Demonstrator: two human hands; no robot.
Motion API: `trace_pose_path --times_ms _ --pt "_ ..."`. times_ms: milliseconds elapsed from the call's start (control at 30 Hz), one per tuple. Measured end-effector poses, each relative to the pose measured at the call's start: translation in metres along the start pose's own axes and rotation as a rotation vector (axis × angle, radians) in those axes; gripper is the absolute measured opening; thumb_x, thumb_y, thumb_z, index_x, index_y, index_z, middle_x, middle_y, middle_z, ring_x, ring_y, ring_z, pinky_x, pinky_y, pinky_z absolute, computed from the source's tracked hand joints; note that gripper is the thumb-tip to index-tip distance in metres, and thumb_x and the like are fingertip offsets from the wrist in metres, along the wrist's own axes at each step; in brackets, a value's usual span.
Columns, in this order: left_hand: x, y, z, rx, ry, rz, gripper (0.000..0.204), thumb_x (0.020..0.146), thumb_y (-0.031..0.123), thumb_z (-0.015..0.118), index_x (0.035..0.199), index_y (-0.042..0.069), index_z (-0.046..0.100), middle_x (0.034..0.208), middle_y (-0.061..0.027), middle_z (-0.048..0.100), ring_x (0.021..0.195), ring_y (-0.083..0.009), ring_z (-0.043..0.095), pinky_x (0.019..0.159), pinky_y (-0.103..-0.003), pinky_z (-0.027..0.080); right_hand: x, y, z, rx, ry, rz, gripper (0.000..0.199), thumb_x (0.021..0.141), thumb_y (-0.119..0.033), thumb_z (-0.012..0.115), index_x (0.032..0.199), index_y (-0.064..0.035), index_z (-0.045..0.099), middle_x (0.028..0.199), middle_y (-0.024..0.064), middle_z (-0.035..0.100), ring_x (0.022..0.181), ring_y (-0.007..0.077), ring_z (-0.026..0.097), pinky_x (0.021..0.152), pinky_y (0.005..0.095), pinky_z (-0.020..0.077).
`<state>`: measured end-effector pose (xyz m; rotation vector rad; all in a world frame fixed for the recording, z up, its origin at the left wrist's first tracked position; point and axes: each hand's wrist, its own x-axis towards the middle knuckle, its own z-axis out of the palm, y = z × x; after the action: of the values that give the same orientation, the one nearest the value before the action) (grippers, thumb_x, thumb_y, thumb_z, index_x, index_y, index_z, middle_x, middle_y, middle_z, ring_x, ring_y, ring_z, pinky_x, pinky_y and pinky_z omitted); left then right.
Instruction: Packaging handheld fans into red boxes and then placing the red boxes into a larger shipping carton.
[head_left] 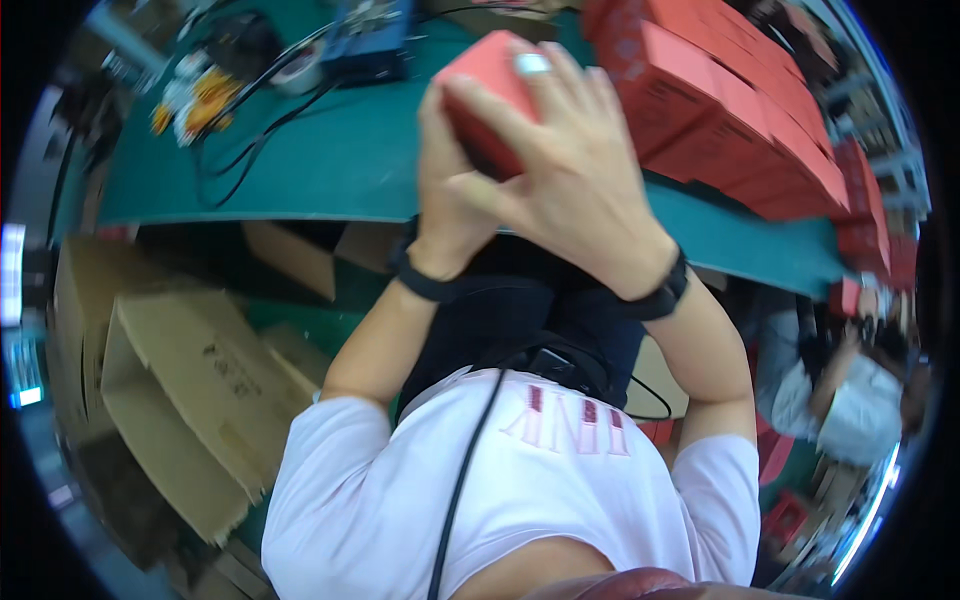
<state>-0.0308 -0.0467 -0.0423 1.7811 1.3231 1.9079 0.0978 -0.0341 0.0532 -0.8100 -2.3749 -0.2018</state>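
Observation:
Over the near part of the green table (380,165), a small red box (488,62) sits between my two hands. My left hand (447,185) grips it from the left side, with the fingers partly hidden behind it. Across its top and right side lies my right hand (580,170), fingers stretched over the box; one of them wears a pale wrap near the tip. Both hands are slightly smeared by motion. Each wrist has a dark band.
Red boxes (690,95) stand stacked in a row along the right of the table. A blue device (368,40), dark cables and a roll of tape (298,70) lie at the back left. Open cardboard cartons (190,370) are at lower left. Another person (860,400) sits at far right.

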Motion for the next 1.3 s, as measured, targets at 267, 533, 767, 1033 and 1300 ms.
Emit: trace_pose_path --times_ms 267,533,767,1033,1300 --pt "-0.029 -0.019 -0.004 0.021 0.102 -0.183 0.088 0.065 0.020 0.094 0.132 -0.001 0.040 0.122 -0.0142 0.053 0.110 -0.0239 0.053 0.099 -0.038 0.043 0.031 0.008 -0.002 0.090 -0.127 0.135 0.071 0.065 -0.034 0.079 0.115 0.0081 0.052 0.089 0.0196 0.061 0.086 0.0349 0.064 0.071 0.0413 0.0537" --pt "-0.021 -0.007 -0.042 -0.042 -0.389 -0.174 0.076 0.071 0.017 0.090 0.135 0.001 0.052 0.130 -0.0143 0.061 0.118 -0.0259 0.059 0.102 -0.040 0.044 -0.004 0.011 -0.071 0.257 0.040 0.083 0.065 0.063 -0.020 0.078 0.118 0.0049 0.055 0.097 0.0195 0.056 0.092 0.0354 0.058 0.075 0.0409 0.0496" --pt "-0.045 0.026 0.033 -0.227 -0.730 -0.349 0.082 0.074 0.027 0.089 0.140 -0.001 0.048 0.133 -0.0196 0.059 0.122 -0.0309 0.059 0.103 -0.041 0.048 -0.075 0.030 -0.146 0.121 -0.254 0.156 0.067 0.063 -0.012 0.078 0.125 -0.0026 0.053 0.103 0.0151 0.058 0.098 0.0334 0.059 0.081 0.0414 0.0505" --pt "-0.010 0.097 0.163 -0.348 -1.108 -0.016 0.087 0.078 0.037 0.084 0.146 0.001 0.045 0.143 -0.0239 0.050 0.138 -0.0380 0.045 0.114 -0.042 0.036 -0.202 0.150 -0.279 -0.437 -0.348 0.553 0.079 0.068 -0.003 0.077 0.140 -0.0137 0.045 0.134 0.0154 0.050 0.118 0.0388 0.057 0.098 0.0442 0.0513" --pt "0.027 0.038 0.210 -0.359 -0.981 -0.424 0.082 0.085 0.041 0.078 0.146 -0.001 0.042 0.140 -0.0268 0.052 0.138 -0.0328 0.046 0.111 -0.044 0.040 -0.302 0.358 -0.243 -0.473 -0.224 0.496 0.081 0.084 0.002 0.067 0.154 -0.0203 0.033 0.138 0.0191 0.044 0.122 0.0381 0.054 0.102 0.0415 0.0501"
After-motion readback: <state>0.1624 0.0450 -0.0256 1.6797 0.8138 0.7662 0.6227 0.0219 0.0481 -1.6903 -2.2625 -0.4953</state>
